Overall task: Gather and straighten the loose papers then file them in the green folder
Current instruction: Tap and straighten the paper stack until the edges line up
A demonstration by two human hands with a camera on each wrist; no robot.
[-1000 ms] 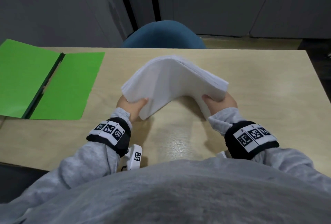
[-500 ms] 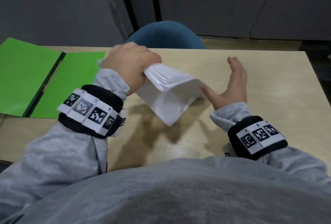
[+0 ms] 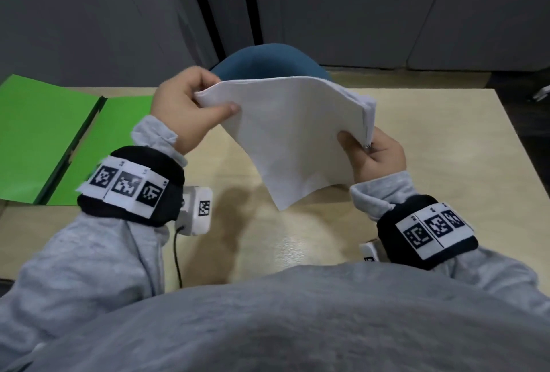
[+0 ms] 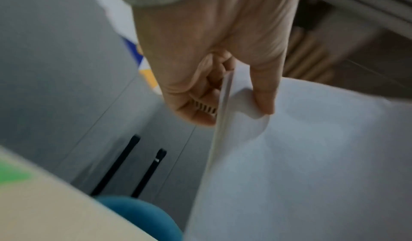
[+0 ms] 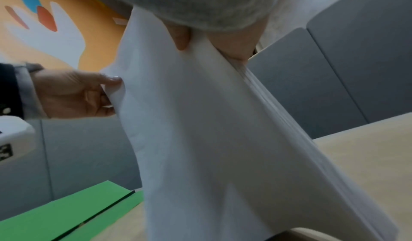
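Half a second after the right hand stood open and clear of the sheets, it now pinches the near right corner of the stack of white papers, thumb on top and fingers beneath. The left hand grips the far left corner, its thumb pressed across the top sheet and its fingers curled behind. Between the two hands the stack is held above the wooden table, bowed upward, with one free corner hanging toward the person and the sheet edges fanned at the right. The green folder lies open on the table's left end, well apart from the papers. A blue chair stands behind the table.
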